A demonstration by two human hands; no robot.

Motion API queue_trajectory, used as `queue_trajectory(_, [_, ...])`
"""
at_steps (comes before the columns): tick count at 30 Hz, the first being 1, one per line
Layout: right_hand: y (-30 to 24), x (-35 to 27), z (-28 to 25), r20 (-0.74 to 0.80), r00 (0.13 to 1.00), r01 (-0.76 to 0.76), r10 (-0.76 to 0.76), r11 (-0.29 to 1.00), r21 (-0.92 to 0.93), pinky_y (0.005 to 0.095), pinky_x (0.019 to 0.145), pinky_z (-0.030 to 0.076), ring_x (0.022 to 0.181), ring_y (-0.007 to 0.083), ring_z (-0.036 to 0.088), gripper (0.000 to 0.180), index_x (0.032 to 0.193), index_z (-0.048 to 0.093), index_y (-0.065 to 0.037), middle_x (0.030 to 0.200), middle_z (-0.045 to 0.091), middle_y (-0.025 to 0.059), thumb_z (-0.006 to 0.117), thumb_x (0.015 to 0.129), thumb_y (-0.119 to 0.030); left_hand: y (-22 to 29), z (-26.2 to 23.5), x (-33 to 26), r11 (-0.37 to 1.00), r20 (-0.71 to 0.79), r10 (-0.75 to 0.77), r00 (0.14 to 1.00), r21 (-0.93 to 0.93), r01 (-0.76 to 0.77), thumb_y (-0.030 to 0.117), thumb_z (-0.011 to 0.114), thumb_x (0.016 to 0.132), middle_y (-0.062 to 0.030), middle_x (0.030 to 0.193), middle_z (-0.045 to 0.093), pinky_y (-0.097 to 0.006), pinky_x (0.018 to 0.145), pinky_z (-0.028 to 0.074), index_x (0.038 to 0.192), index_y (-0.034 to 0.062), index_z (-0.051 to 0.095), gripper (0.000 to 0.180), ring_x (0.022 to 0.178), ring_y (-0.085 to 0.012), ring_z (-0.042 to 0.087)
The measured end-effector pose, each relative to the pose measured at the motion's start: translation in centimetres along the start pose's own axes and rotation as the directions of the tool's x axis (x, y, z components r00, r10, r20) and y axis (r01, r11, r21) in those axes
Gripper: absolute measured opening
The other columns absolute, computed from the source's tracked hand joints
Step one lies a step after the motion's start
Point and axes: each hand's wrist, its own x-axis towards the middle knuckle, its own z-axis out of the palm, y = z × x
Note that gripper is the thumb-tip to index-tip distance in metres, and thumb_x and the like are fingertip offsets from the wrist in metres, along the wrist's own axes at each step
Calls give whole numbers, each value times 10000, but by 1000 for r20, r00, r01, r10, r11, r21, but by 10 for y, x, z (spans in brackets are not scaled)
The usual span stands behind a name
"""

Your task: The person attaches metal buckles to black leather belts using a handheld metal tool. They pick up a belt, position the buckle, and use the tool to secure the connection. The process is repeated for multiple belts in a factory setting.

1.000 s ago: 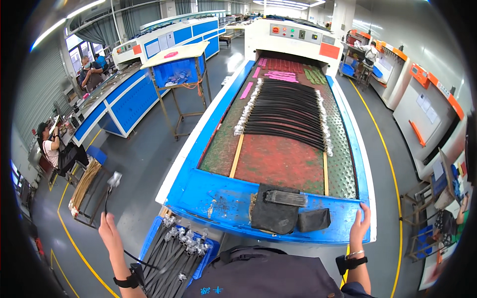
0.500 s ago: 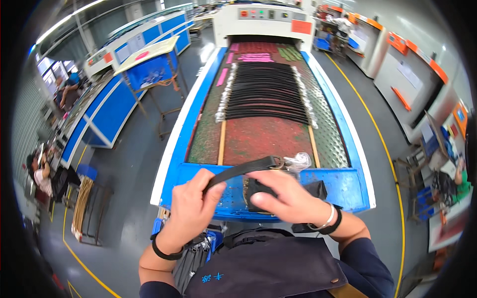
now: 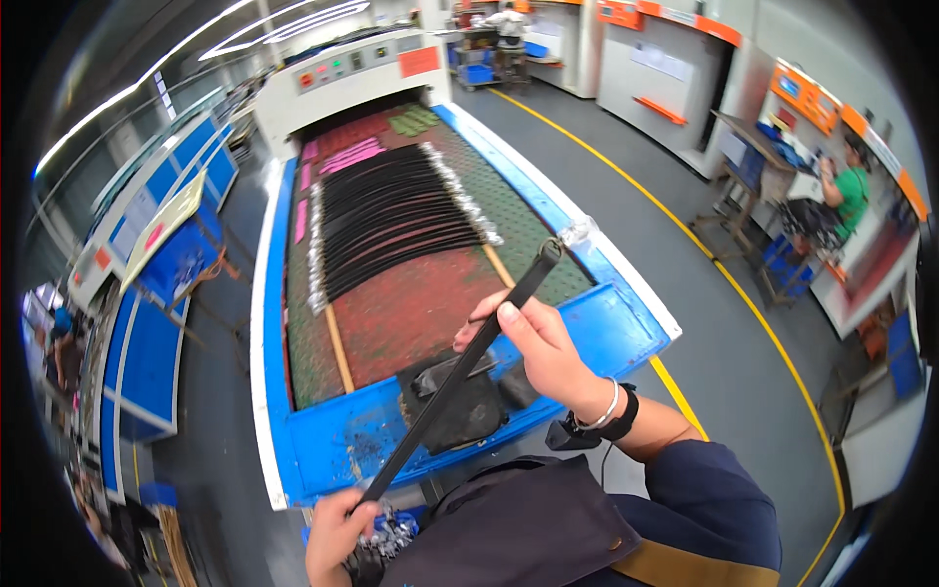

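A black strap (image 3: 440, 401) runs slantwise in front of me, stretched between my hands. My left hand (image 3: 337, 538) pinches its lower end, close to my apron. Higher up, my right hand (image 3: 548, 352) grips the strap with the thumb on top. Beyond that hand, the strap's upper end carries a metal ring (image 3: 555, 242) and a clear plastic-wrapped piece (image 3: 579, 232). Under the strap, a dark pad (image 3: 455, 411) lies on the blue front ledge (image 3: 328, 445). Farther off, many similar black straps (image 3: 386, 215) lie side by side on the reddish-green conveyor bed (image 3: 391, 323), their ends wrapped in plastic.
Two wooden strips (image 3: 338, 347) lie along the bed. Pink pieces (image 3: 352, 155) and green pieces (image 3: 414, 120) sit farther in, before the white machine housing (image 3: 337, 76). Below the ledge are plastic-wrapped items (image 3: 391, 536). A person in green (image 3: 851, 201) sits at the right.
My view has turned to the right. The strap, looped across both hands before, is now drawn out straight on a slant. My left hand has come down toward me; the ring end points up and away.
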Motion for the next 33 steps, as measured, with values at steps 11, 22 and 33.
queue_trajectory(11, [35, -9, -75, -306, 951, -52, 34, 997, -49, 366, 825, 483, 890, 224, 611, 294, 1070, 493, -5, 916, 608, 120, 392, 969, -262, -8, 10, -45, 998, -262, -63, 963, 1, 65, 70, 594, 833, 3, 610, 523, -228, 473, 363, 872, -17, 555, 103, 520, -71, 466])
queue_trajectory(22, [61, -17, -26, 144, 965, -117, 221, 849, -515, 277, 649, 459, 700, 126, 548, 232, 1063, 541, 20, 778, 544, 65, 420, 941, -136, 37, 39, 7, 656, -40, 523, 851, 657, -372, 112, 691, 676, -128, 1114, 551, -410, 841, 434, 976, 72, 602, 315, 1001, -304, 538])
queue_trajectory(33, [52, -61, 20, 535, 727, 7, 430, 775, -632, 386, 848, 449, 981, 357, 551, 275, 1047, 531, 11, 1059, 558, 189, 492, 907, -223, 42, 54, 51, 630, 214, 457, 863, 608, -484, 307, 618, 811, -104, 836, 496, -431, 795, 432, 846, 45, 615, 264, 853, -289, 570])
